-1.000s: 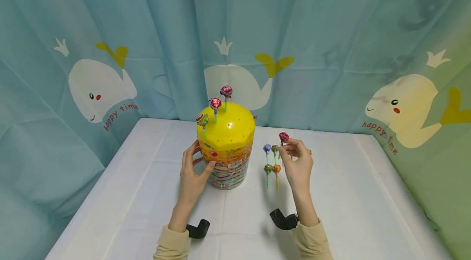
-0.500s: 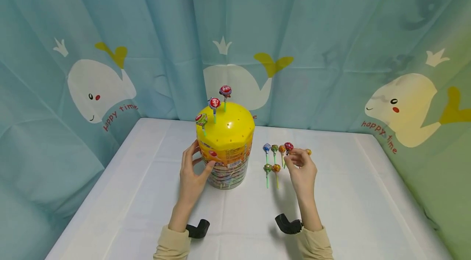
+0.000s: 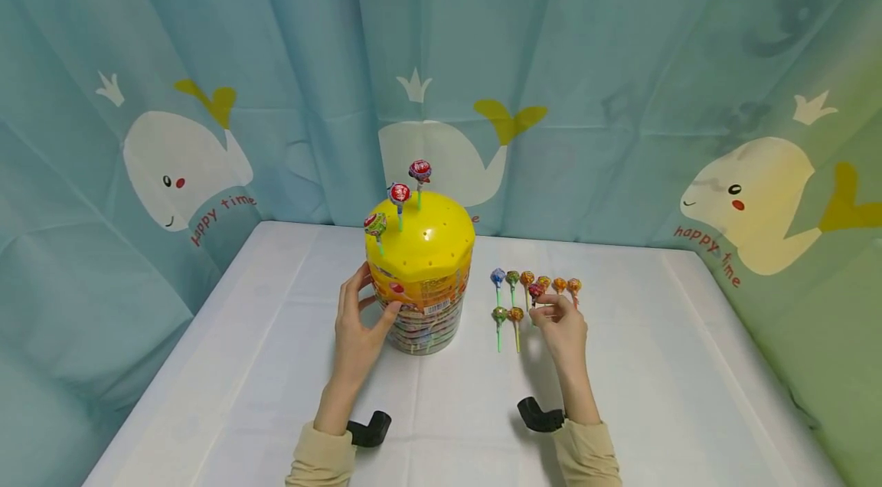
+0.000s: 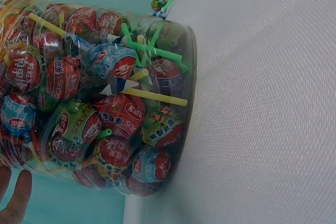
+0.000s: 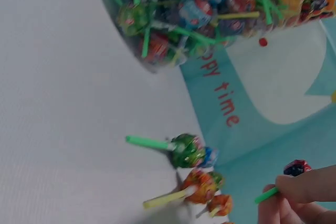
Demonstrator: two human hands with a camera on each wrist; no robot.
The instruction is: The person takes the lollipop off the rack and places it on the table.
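Note:
A clear jar [image 3: 436, 308] filled with wrapped lollipops stands on the table under a domed yellow lid [image 3: 441, 242] with small holes. My left hand [image 3: 360, 338] holds the jar's left side, thumb in front; a bit of its fingers [image 4: 20, 195] shows in the left wrist view. Three lollipops stand upright in the lid: a green one [image 3: 375, 224], a red one [image 3: 399, 194] and a darker red one [image 3: 419, 171]. My right hand [image 3: 565, 330] pinches the green stick of a red lollipop [image 5: 296, 167], just in front of the back row of lollipops.
Several lollipops lie right of the jar, from a blue one [image 3: 498, 277] to an orange one [image 3: 575, 285] at the back. A green one [image 3: 499, 314] and another orange one [image 3: 515, 314] lie in front. A whale-print curtain [image 3: 310, 165] hangs behind the white table [image 3: 689, 364].
My right hand has lowered the red lollipop toward the table, first to the right and then slightly back left. The left hand and jar have stayed in place.

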